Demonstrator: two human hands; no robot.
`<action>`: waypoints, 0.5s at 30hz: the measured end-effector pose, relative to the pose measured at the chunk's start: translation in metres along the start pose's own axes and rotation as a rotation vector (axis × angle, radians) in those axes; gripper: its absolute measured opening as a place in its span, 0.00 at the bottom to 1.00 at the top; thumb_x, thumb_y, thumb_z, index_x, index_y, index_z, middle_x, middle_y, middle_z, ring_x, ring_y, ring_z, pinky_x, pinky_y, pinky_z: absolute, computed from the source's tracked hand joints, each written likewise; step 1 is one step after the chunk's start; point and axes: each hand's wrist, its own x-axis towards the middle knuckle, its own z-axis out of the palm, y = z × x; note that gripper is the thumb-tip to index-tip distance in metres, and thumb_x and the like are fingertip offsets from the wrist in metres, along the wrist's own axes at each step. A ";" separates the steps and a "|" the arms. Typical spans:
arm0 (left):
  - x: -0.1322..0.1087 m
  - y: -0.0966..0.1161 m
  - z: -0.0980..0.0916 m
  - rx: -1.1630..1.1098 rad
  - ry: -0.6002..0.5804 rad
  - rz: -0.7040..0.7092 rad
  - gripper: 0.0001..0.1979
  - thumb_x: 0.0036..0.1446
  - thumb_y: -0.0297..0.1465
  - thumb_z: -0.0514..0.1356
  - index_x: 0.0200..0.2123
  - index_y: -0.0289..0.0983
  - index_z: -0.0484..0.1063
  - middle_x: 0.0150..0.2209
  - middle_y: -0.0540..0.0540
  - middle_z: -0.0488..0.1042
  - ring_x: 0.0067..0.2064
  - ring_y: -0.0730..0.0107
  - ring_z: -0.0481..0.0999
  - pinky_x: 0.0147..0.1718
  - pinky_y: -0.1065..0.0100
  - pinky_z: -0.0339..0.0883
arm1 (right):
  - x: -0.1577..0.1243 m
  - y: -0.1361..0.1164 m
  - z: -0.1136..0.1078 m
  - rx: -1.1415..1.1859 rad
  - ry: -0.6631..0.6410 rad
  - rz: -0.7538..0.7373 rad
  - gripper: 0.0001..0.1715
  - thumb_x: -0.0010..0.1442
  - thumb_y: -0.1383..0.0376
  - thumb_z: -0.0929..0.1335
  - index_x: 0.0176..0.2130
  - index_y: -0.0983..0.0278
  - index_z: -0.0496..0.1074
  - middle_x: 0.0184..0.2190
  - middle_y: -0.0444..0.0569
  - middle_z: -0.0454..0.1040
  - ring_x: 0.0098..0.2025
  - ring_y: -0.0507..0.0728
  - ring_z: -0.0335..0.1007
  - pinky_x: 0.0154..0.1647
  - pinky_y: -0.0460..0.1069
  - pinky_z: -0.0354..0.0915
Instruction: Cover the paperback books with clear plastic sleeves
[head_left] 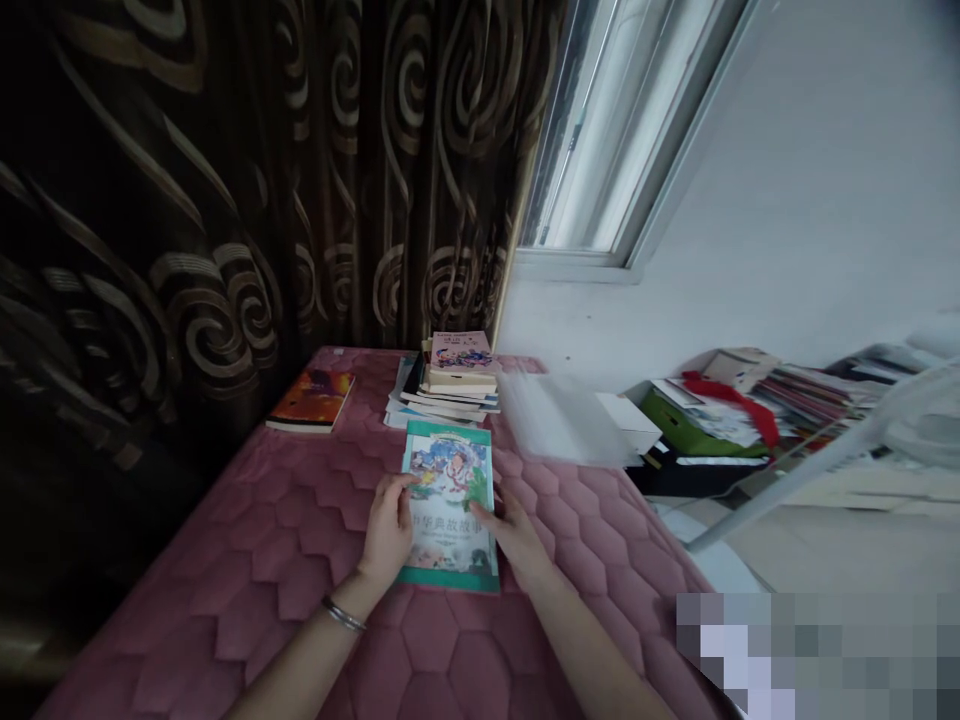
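A green-bordered picture book (450, 470) lies flat on the pink quilted surface (285, 560) in front of me. My left hand (388, 530) rests on the book's left edge, fingers stretched over the cover. My right hand (511, 530) lies at its right edge, fingers flat and pointing toward the cover. A bracelet sits on my left wrist. Behind the book stands a stack of several books (450, 385).
An orange-covered book (313, 398) lies at the far left by the dark patterned curtain (225, 200). A blurred clear plastic sheet (559, 415) lies right of the stack. Beyond the right edge are a green box (686, 425), piled papers and a white rack (840, 450).
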 end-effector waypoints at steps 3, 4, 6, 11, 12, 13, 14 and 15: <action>0.001 -0.001 0.002 -0.053 0.049 -0.034 0.11 0.59 0.26 0.47 0.39 0.38 0.68 0.38 0.44 0.71 0.44 0.63 0.72 0.47 0.61 0.66 | -0.005 -0.012 0.004 0.158 -0.045 0.103 0.30 0.43 0.52 0.76 0.43 0.65 0.73 0.38 0.53 0.80 0.38 0.64 0.78 0.40 0.59 0.74; 0.001 -0.001 0.004 -0.073 0.066 -0.065 0.10 0.59 0.27 0.48 0.39 0.38 0.67 0.38 0.44 0.71 0.44 0.63 0.72 0.47 0.61 0.66 | -0.006 -0.015 0.005 0.177 -0.035 0.105 0.29 0.41 0.53 0.77 0.40 0.65 0.74 0.35 0.52 0.80 0.35 0.63 0.78 0.38 0.58 0.74; 0.004 -0.002 0.007 -0.134 0.100 -0.148 0.10 0.59 0.28 0.49 0.42 0.38 0.65 0.40 0.44 0.71 0.44 0.63 0.73 0.47 0.61 0.66 | -0.004 -0.025 0.008 0.151 -0.020 0.050 0.27 0.41 0.53 0.77 0.38 0.65 0.74 0.34 0.50 0.80 0.32 0.60 0.77 0.36 0.55 0.73; 0.025 0.000 0.003 -0.399 0.062 -0.475 0.18 0.61 0.33 0.52 0.54 0.37 0.56 0.44 0.42 0.73 0.45 0.66 0.75 0.48 0.63 0.68 | -0.002 -0.079 0.009 -0.448 -0.007 -0.313 0.19 0.55 0.52 0.69 0.39 0.64 0.74 0.29 0.46 0.78 0.31 0.58 0.74 0.29 0.49 0.69; 0.030 0.000 -0.002 -0.482 -0.004 -0.574 0.18 0.62 0.35 0.52 0.54 0.38 0.57 0.44 0.41 0.74 0.44 0.65 0.76 0.45 0.63 0.70 | -0.003 -0.090 0.008 -0.634 0.035 -0.415 0.17 0.58 0.53 0.67 0.39 0.64 0.74 0.30 0.47 0.78 0.31 0.58 0.74 0.31 0.49 0.70; 0.036 0.000 -0.008 -0.577 -0.090 -0.677 0.18 0.63 0.39 0.51 0.53 0.38 0.60 0.43 0.41 0.75 0.42 0.64 0.77 0.42 0.62 0.71 | -0.005 -0.099 0.007 -0.814 0.044 -0.522 0.16 0.61 0.56 0.65 0.41 0.63 0.74 0.33 0.48 0.79 0.34 0.58 0.75 0.34 0.50 0.71; 0.041 -0.001 -0.015 -0.681 -0.191 -0.767 0.19 0.63 0.43 0.49 0.51 0.37 0.62 0.42 0.40 0.76 0.40 0.62 0.78 0.39 0.61 0.73 | -0.008 -0.105 0.006 -0.980 0.031 -0.632 0.15 0.63 0.60 0.63 0.44 0.63 0.74 0.39 0.50 0.79 0.39 0.59 0.76 0.39 0.51 0.71; 0.045 -0.003 -0.022 -0.771 -0.284 -0.834 0.22 0.62 0.47 0.48 0.49 0.36 0.65 0.39 0.39 0.77 0.38 0.60 0.79 0.36 0.60 0.73 | -0.011 -0.107 0.005 -1.127 -0.004 -0.738 0.17 0.64 0.64 0.61 0.48 0.62 0.73 0.45 0.51 0.78 0.45 0.60 0.75 0.45 0.52 0.71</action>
